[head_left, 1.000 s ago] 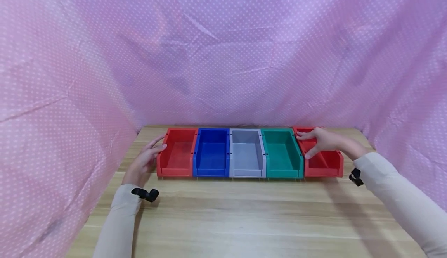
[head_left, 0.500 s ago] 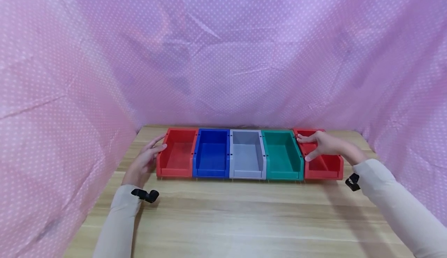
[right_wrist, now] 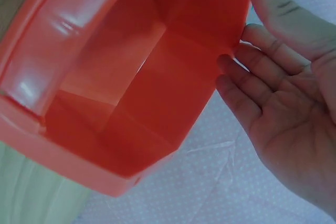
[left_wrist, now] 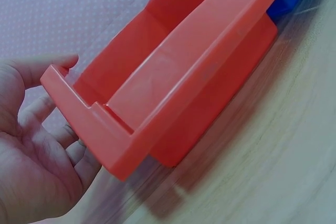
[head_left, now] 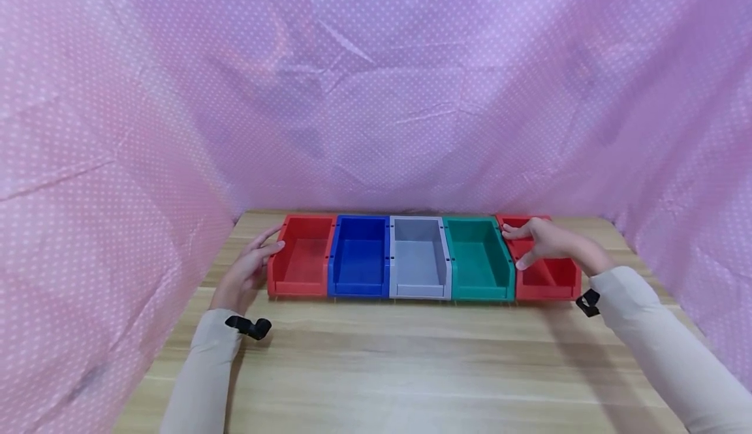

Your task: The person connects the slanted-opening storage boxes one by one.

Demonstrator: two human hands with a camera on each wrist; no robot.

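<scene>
Five open plastic bins stand side by side in a row at the back of the wooden table (head_left: 411, 369): a red bin (head_left: 299, 261), a blue bin (head_left: 358, 258), a grey bin (head_left: 418, 261), a green bin (head_left: 478, 261) and a second red bin (head_left: 549, 279). My left hand (head_left: 249, 267) lies flat against the outer left wall of the first red bin (left_wrist: 184, 77), fingers straight (left_wrist: 37, 166). My right hand (head_left: 546, 241) reaches over the right red bin (right_wrist: 131, 87), palm open (right_wrist: 283, 114), fingertips touching its wall beside the green bin. All bins look empty.
Pink dotted cloth (head_left: 376, 94) hangs close behind the bins and along both sides of the table. A black strap (head_left: 249, 326) sits on each wrist. Bare wood stretches in front of the row toward me.
Both hands stay at the two ends of the row. The whole row sits slightly further right in the view; nothing has been picked up or let go.
</scene>
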